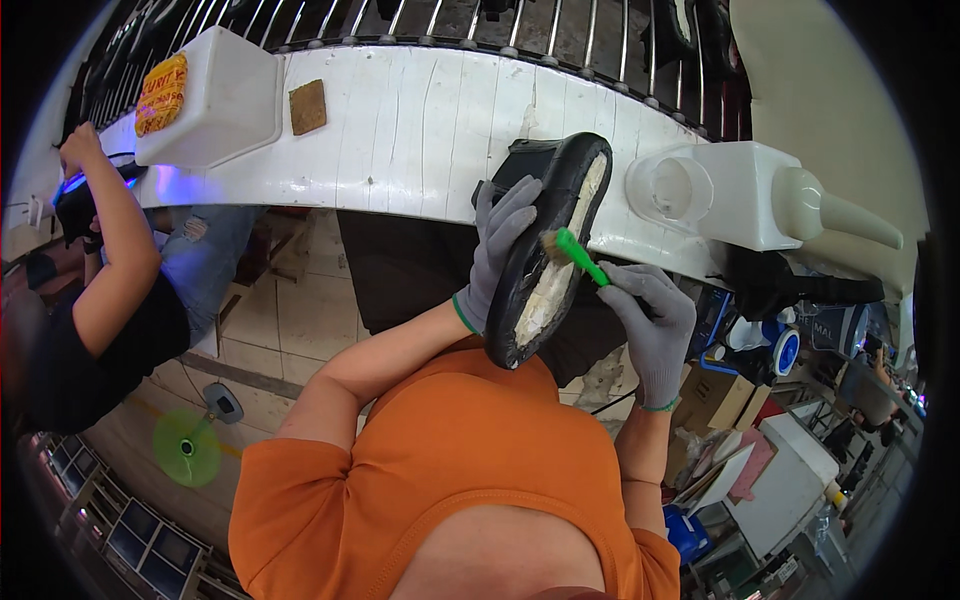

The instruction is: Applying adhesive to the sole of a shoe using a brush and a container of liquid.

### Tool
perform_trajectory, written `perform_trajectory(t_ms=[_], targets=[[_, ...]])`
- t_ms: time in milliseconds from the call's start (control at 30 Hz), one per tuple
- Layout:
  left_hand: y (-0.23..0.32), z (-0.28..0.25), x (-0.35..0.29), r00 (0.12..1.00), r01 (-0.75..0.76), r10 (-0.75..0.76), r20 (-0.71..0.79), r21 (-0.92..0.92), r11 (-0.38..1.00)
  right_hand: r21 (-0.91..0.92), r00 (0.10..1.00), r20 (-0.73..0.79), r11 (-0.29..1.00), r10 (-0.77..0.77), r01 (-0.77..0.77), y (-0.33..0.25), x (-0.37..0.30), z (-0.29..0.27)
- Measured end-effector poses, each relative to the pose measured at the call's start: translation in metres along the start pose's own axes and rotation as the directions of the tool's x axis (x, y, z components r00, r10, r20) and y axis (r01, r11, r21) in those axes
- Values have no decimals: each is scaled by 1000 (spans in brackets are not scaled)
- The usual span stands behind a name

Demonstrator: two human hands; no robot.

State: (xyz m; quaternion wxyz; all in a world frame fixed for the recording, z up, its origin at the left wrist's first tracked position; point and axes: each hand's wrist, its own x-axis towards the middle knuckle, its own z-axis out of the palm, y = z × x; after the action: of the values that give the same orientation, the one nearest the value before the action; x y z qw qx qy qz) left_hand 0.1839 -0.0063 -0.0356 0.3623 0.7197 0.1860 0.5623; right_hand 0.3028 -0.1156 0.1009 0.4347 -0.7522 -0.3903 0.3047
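My left hand (497,245), in a grey glove with a green cuff, grips a black shoe upper (572,190) by its side. The shoe is held up at the table's near edge, with its underside turned toward my right. A pale, off-white strip runs along the middle of that underside. In my gloved right hand (655,315) is a brush (580,255) with a green handle. Its brown bristles touch the pale strip near the shoe's middle. The fingers of my left hand wrap the shoe, and some are hidden behind it.
The white table (400,140) bears a brown block (308,107), a white container (225,100) with a yellow packet, and a white plastic bottle (740,195) with a cut opening. Metal rollers (440,22) run behind. A person (110,270) works at left. A green fan (187,447) stands lower left.
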Motion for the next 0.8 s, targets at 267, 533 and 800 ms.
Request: perform_trajectory(t_ms=[267, 533, 800], targets=[[-4, 0, -9, 998, -28, 21, 54, 128, 991, -138, 992, -119, 988, 50, -67, 30, 28, -5], [-2, 5, -9, 998, 0, -8, 55, 148, 989, -171, 970, -241, 982, 37, -79, 71, 74, -18], [-3, 2, -10, 998, -8, -1, 57, 159, 987, -199, 980, 45, 963, 195, -183, 48, 49, -39]])
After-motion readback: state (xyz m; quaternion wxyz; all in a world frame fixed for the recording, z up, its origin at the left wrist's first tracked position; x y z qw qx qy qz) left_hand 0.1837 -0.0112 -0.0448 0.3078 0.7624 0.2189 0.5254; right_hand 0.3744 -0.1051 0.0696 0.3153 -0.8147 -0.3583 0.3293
